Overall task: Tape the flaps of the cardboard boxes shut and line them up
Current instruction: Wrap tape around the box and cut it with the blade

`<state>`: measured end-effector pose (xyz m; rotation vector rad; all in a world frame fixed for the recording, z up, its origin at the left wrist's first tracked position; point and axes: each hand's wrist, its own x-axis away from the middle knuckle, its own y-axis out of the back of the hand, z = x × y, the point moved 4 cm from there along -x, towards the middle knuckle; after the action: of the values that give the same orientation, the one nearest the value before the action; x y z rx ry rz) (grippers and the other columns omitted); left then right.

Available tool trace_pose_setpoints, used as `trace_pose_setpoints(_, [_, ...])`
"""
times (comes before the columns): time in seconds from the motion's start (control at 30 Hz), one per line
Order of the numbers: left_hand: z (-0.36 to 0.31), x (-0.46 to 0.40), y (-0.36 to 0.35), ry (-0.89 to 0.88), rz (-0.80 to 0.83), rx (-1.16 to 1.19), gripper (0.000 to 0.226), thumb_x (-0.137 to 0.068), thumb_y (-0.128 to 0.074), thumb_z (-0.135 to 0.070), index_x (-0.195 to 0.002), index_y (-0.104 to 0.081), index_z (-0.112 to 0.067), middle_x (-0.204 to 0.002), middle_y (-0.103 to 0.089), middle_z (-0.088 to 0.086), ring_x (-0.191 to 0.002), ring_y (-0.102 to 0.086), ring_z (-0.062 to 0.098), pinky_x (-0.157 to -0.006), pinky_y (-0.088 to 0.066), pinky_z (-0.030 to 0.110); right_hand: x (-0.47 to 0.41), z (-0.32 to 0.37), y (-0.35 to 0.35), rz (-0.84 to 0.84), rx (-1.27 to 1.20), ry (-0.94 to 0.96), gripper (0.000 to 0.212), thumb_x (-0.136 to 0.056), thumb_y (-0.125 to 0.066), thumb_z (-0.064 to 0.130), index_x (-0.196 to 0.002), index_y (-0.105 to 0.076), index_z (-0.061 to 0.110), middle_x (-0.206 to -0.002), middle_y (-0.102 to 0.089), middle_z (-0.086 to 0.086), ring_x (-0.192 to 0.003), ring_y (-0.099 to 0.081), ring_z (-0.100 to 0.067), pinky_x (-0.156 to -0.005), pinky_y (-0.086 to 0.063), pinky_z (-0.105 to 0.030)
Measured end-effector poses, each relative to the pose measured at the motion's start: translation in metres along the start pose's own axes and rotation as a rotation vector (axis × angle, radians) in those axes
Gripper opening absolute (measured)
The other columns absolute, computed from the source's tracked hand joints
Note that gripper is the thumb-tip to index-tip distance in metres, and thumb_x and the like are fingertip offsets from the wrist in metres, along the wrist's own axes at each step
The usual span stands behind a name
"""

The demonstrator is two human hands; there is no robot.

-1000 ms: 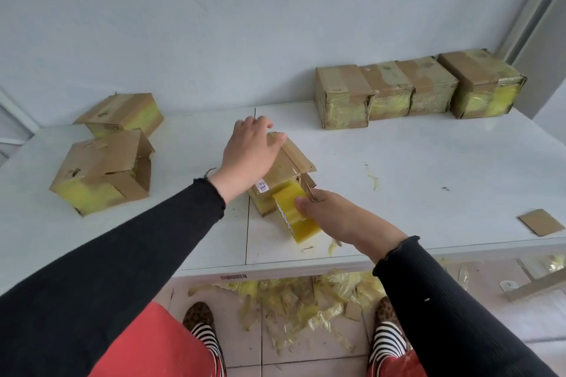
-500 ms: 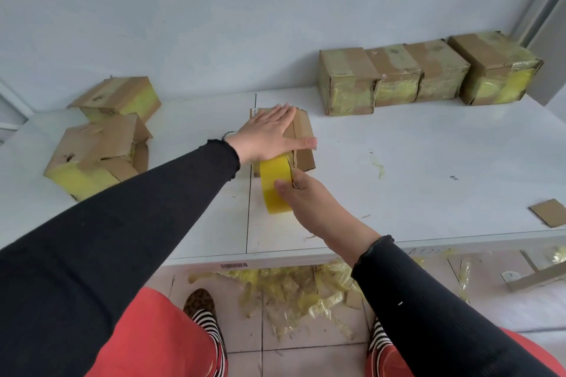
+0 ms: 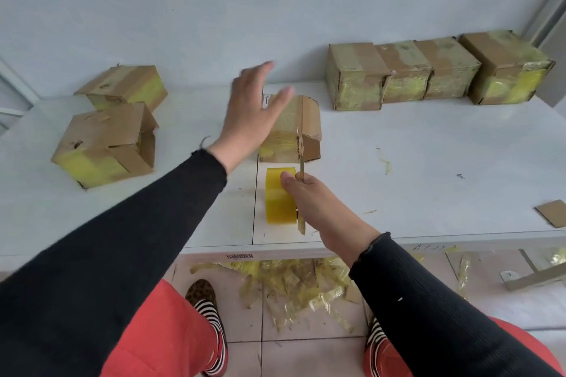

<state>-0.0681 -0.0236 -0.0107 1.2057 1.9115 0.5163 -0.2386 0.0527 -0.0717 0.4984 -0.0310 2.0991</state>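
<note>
Yellow tape roll [image 3: 279, 196] stands on edge, gripped by right hand [image 3: 318, 202].

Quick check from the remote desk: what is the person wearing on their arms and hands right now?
Both arms wear long black sleeves of thin, finely ribbed knit reaching the wrists. The right sleeve ends in a slightly frilled cuff and has a small white speck; the left sleeve has a loose thread at its cuff. The left hand and right hand are bare: no gloves, rings or watch visible.
</note>
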Motion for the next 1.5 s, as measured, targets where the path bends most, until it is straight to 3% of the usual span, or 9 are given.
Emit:
trace_pose_setpoints(0.07, [0.009, 0.035, 0.006, 0.233, 0.027, -0.009, 0.075, -0.078, -0.043, -0.079, -0.128, -0.053, -0.023, -0.109, -0.06, -0.008, -0.107, -0.059, 0.019, -0.089, -0.045, 0.034, -0.003, -0.002, 0.002, 0.041, -0.006, -0.012, 0.032, -0.107, -0.043, 0.048, -0.105, -0.057, 0.019, -0.099, -0.054, -0.002, -0.086, -0.053, -0.017, -0.069, -0.046, -0.026])
trace_pose_setpoints(0.13, [0.015, 0.079, -0.003, 0.434, 0.278, 0.017, 0.083, -0.073, -0.043, -0.088, -0.125, -0.052, -0.023, -0.096, -0.062, -0.006, -0.085, -0.064, 0.018, -0.076, -0.051, 0.036, -0.006, -0.003, 0.004, 0.08, -0.001, -0.029, 0.04, -0.107, -0.043, 0.051, -0.112, -0.06, 0.015, -0.104, -0.062, -0.003, -0.094, -0.059, -0.02, -0.09, -0.051, -0.037])
trace_pose_setpoints(0.23, [0.025, 0.109, -0.014, 0.622, 0.392, 0.233, 0.06, -0.087, -0.054, -0.079, -0.113, -0.061, -0.025, -0.091, -0.074, -0.001, -0.072, -0.073, 0.016, -0.064, -0.057, 0.033, -0.015, 0.002, 0.023, -0.021, 0.181, 0.016, 0.042, -0.107, -0.037, 0.05, -0.106, -0.058, 0.014, -0.099, -0.072, -0.002, -0.088, -0.07, -0.021, -0.079, -0.052, -0.038])
trace_pose_setpoints(0.33, [0.022, 0.114, -0.02, 0.698, 0.452, 0.52, 0.044, -0.095, -0.058, -0.064, -0.106, -0.074, -0.025, -0.09, -0.079, -0.001, -0.075, -0.076, 0.015, -0.069, -0.06, 0.033, -0.027, 0.013, 0.054, -0.258, 0.485, 0.117, 0.034, -0.103, -0.042, 0.055, -0.091, -0.048, 0.023, -0.083, -0.067, 0.001, -0.073, -0.064, -0.023, -0.064, -0.042, -0.033])
trace_pose_setpoints(0.5, [0.016, 0.123, -0.027, 0.783, 0.424, 0.75, 0.033, -0.102, -0.057, -0.045, -0.114, -0.075, -0.02, -0.094, -0.078, 0.002, -0.077, -0.074, 0.014, -0.059, -0.055, 0.027, -0.038, 0.022, 0.057, -0.176, 0.625, 0.211, 0.054, -0.09, -0.051, 0.075, -0.104, -0.044, 0.024, -0.091, -0.057, 0.011, -0.078, -0.055, -0.009, -0.06, -0.034, -0.031])
trace_pose_setpoints(0.67, [0.017, 0.123, -0.025, 0.828, 0.308, 0.91, 0.013, -0.101, -0.062, -0.026, -0.105, -0.067, -0.014, -0.072, -0.071, -0.004, -0.059, -0.068, 0.012, -0.049, -0.052, 0.024, -0.043, 0.029, 0.052, -0.219, 0.768, 0.33, 0.03, -0.104, -0.04, 0.047, -0.094, -0.047, 0.019, -0.082, -0.06, 0.006, -0.077, -0.055, -0.02, -0.06, -0.034, -0.034])
trace_pose_setpoints(1.1, [0.019, 0.117, -0.025, 0.765, 0.236, 0.904, 0.014, -0.099, -0.066, -0.023, -0.087, -0.062, -0.018, -0.069, -0.069, -0.005, -0.059, -0.066, 0.012, -0.05, -0.052, 0.024, -0.06, 0.026, 0.042, -0.284, 1.03, 0.332, 0.031, -0.103, -0.045, 0.045, -0.088, -0.049, 0.018, -0.077, -0.057, 0.006, -0.07, -0.053, -0.022, -0.055, -0.029, -0.03])
trace_pose_setpoints(1.33, [0.018, 0.113, -0.025, 0.799, 0.234, 0.831, 0.013, -0.097, -0.068, -0.025, -0.09, -0.061, -0.017, -0.075, -0.06, 0.001, -0.063, -0.059, 0.014, -0.054, -0.048, 0.022, -0.069, 0.016, 0.053, -0.311, 1.164, 0.163, 0.021, -0.101, -0.045, 0.04, -0.087, -0.046, 0.024, -0.085, -0.057, 0.001, -0.079, -0.052, -0.029, -0.067, -0.035, -0.033])
trace_pose_setpoints(1.5, [0.017, 0.114, -0.019, 0.815, 0.25, 0.843, 0.011, -0.095, -0.07, -0.027, -0.099, -0.066, -0.017, -0.087, -0.064, 0.006, -0.066, -0.061, 0.013, -0.062, -0.046, 0.027, -0.063, 0.027, 0.075, -0.362, 0.868, 0.257, 0.03, -0.093, -0.048, 0.051, -0.08, -0.049, 0.024, -0.071, -0.056, 0.006, -0.068, -0.053, -0.02, -0.055, -0.029, -0.031])
